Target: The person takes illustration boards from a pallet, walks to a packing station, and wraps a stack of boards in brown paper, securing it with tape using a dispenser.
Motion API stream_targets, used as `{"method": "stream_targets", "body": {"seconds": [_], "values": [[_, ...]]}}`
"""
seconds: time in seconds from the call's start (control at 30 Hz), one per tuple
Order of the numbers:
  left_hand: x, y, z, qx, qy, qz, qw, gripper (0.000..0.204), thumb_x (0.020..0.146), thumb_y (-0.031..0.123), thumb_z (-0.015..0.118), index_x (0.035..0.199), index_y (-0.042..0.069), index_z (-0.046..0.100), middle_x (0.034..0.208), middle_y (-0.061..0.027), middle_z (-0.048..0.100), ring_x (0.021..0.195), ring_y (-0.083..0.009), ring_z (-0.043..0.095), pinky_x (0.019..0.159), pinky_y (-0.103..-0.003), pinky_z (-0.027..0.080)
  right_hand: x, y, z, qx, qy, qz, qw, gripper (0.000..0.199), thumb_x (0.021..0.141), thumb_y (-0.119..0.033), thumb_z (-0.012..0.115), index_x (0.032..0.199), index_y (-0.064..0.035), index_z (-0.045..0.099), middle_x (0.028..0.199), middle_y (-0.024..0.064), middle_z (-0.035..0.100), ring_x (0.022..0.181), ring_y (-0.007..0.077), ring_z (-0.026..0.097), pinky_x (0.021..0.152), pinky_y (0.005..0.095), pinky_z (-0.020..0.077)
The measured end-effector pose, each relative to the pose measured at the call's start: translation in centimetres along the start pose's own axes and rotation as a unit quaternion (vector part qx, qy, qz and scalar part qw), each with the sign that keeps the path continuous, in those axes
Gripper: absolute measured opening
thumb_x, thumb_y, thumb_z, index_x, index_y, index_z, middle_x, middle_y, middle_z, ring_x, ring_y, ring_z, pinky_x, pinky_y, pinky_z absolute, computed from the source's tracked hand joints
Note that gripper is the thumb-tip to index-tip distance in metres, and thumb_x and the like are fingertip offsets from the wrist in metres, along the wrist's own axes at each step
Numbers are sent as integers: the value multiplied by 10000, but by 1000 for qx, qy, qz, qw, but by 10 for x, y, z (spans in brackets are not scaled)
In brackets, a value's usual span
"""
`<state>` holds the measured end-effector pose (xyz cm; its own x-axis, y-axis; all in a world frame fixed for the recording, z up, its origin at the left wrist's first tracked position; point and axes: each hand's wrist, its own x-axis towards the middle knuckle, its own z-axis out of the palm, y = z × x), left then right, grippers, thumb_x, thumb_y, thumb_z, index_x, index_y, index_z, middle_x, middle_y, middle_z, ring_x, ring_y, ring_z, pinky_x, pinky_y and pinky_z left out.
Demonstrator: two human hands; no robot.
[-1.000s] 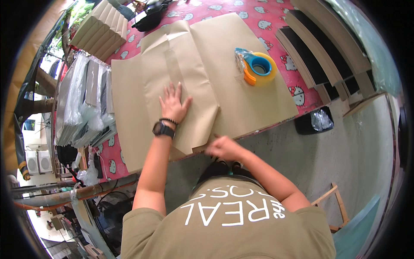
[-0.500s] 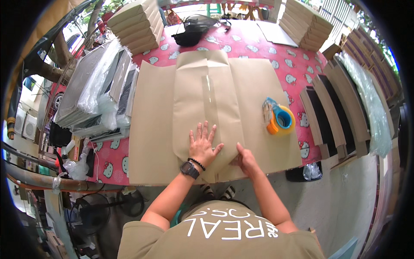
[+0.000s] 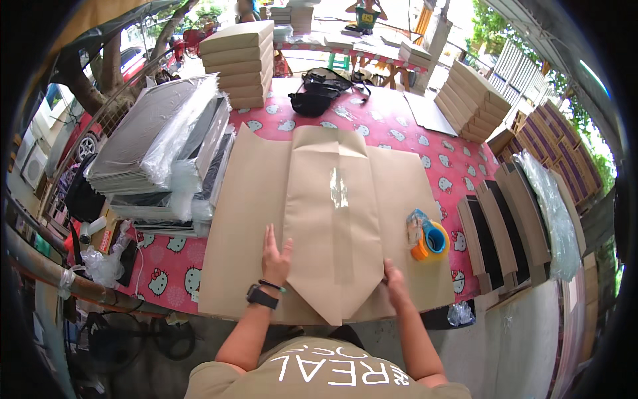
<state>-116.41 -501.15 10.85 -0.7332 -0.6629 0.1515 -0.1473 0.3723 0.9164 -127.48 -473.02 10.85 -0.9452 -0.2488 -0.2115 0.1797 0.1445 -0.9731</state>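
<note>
A sheet of brown kraft paper lies on the table, with a folded brown paper parcel on top of it. Clear shiny tape runs along the parcel's middle seam, and its near end is folded into a point. Beside the parcel's left edge is my left hand, fingers stretched up and thumb apart, holding nothing. My right hand grips the parcel's lower right edge; its thumb shows, while the other fingers are mostly hidden. An orange and blue tape dispenser rests on the sheet to the right.
Plastic-wrapped flat panels are piled at left. Stacks of brown parcels stand far left and far right. A black bag lies at the back. Cardboard and black panels lean at right. Another person is at a farther table.
The view has tilted up. My left hand has left the parcel's centre for its left edge. The near end now shows a point. My right hand stays on the right edge.
</note>
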Motion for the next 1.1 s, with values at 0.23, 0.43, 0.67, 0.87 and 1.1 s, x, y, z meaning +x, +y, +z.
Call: {"method": "stream_targets", "body": {"seconds": [0.23, 0.43, 0.67, 0.87, 1.1], "values": [[37, -39, -45, -100, -165, -187, 963, 712, 883, 462, 382, 1324, -66, 199, 1337, -214, 330, 1258, -280, 301, 1032, -305, 231, -39, 28, 55, -46, -60, 24, 997, 482, 888, -324, 464, 1167, 69, 462, 1109, 134, 544, 1002, 185, 505, 872, 296, 385], [5, 11, -40, 368, -95, -116, 918, 808, 820, 485, 460, 1344, -44, 147, 1385, -239, 193, 1295, -346, 178, 1044, -429, 174, -12, -29, 49, -222, -140, -118, 958, 249, 857, -207, 523, 932, 17, 600, 947, 120, 614, 803, 197, 600, 707, 294, 473], [-85, -14, 0, 308, 145, 2, 940, 879, 799, 550, 447, 1367, -8, 74, 1412, -246, 50, 1299, -394, 111, 1034, -512, 124, -16, -38, 104, -497, -280, -435, 696, 668, 810, -373, 531, 1317, -21, 277, 1393, 167, 224, 1306, 328, 150, 1048, 463, 124], [-117, -29, 8, 419, 52, -84, 902, 909, 753, 561, 507, 1344, -36, 161, 1403, -229, 135, 1308, -332, 139, 1012, -523, 184, -18, -28, 85, -530, -339, -445, 638, 733, 802, -420, 520, 1344, -25, 225, 1411, 173, 176, 1320, 334, 108, 1044, 510, 73], [-90, 16, 13, 466, -15, -203, 861, 1065, 569, 591, 654, 1316, -51, 249, 1405, -201, 171, 1315, -304, 132, 994, -552, 201, -14, -16, 86, -554, -328, -452, 617, 724, 805, -372, 535, 1344, -16, 210, 1411, 198, 149, 1318, 361, 85, 1038, 527, 74]]}}
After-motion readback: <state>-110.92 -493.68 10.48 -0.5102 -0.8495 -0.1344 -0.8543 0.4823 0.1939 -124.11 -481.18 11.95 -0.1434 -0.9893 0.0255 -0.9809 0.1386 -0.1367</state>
